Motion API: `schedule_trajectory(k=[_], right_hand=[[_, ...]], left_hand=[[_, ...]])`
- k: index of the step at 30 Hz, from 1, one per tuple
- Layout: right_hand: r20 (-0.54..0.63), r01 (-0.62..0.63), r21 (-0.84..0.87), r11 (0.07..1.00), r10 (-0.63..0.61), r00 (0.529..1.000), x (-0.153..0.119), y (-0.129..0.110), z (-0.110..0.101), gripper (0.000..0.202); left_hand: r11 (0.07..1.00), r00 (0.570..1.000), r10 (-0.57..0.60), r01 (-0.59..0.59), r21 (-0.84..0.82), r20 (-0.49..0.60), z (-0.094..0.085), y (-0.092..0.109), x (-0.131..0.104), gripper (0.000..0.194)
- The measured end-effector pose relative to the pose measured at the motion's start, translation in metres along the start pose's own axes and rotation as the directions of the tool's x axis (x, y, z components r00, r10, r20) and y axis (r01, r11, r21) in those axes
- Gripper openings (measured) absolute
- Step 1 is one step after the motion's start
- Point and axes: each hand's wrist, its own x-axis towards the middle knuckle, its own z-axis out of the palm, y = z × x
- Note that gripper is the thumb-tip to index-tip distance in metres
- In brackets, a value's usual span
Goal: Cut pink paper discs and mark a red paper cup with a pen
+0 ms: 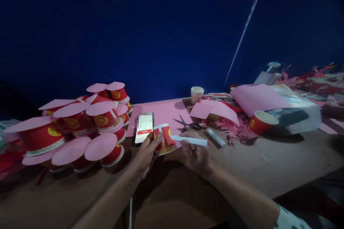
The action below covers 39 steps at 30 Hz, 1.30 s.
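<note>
My left hand (149,152) is closed round the side of a red paper cup (164,139) with gold print and a pale band. My right hand (196,155) grips a slim, pale glue tube (192,140). Its narrow tip is at the cup's right side; whether it touches cannot be made out. Behind the cup lies a pink paper sheet (161,109), with a lit phone (144,130) near its left edge. Open scissors (189,125) rest just beyond my right hand, and a second, clear tube (215,137) lies beside them.
At left stand stacked red cups topped with pink paper discs (100,146). A white cup (197,94) stands at the back. To the right are pink paper scraps (239,132), a tipped red cup (263,122) and a large pink sheet (259,96). A dark blue wall (161,35) rises behind.
</note>
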Motion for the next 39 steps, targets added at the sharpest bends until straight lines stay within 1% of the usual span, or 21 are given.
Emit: schedule_trajectory(k=[2,5,9,14,18,24,29,32,36,39], right_hand=[[0.017,0.012,-0.006,1.0,-0.012,1.0,-0.001,0.0016,0.0004,0.012],[0.03,0.01,-0.042,0.999,-0.009,1.0,-0.003,0.0039,0.0011,0.013],[0.052,-0.026,-0.067,0.997,0.029,0.998,-0.004,0.0052,0.0017,0.013],[0.051,0.001,-0.069,0.998,0.003,0.999,-0.0021,0.0048,0.0006,0.014],[0.046,-0.018,-0.065,0.998,0.021,0.999,-0.002,0.0053,0.0007,0.013],[0.035,-0.035,-0.049,0.998,0.036,0.999,-0.0022,0.0062,0.0008,0.015],[0.041,-0.039,-0.032,0.999,0.04,0.998,-0.0016,0.0052,-0.0002,0.015],[0.037,-0.044,-0.039,0.998,0.046,0.998,-0.0024,0.0058,0.0005,0.015],[0.023,-0.037,-0.055,0.998,0.038,0.999,-0.0024,0.0061,0.0006,0.014],[0.037,-0.036,-0.028,0.999,0.037,0.999,-0.0005,0.0046,-0.0003,0.013]], left_hand=[[1.0,1.0,-0.006,0.006,0.014,0.029,0.0014,0.0008,-0.0014,0.03],[0.999,0.999,0.002,-0.004,0.035,0.041,0.0039,0.0028,-0.004,0.03],[0.998,0.999,-0.016,0.014,0.068,0.037,0.0057,0.0046,-0.0064,0.031],[0.997,1.0,-0.017,0.014,0.079,0.027,0.0061,0.0049,-0.0077,0.031],[0.997,1.0,-0.019,0.018,0.074,0.008,0.0077,0.0062,-0.0086,0.03],[0.998,0.999,-0.013,0.011,0.056,0.033,0.0084,0.005,-0.0091,0.031],[0.999,0.998,-0.008,0.005,0.046,0.057,0.0094,0.0042,-0.0096,0.036],[0.999,0.998,-0.006,0.003,0.052,0.069,0.0099,0.0044,-0.0099,0.034],[0.998,0.993,0.002,-0.009,0.057,0.115,0.0099,0.0043,-0.0103,0.031],[0.999,0.994,-0.001,-0.004,0.049,0.112,0.0098,0.0041,-0.0102,0.031]])
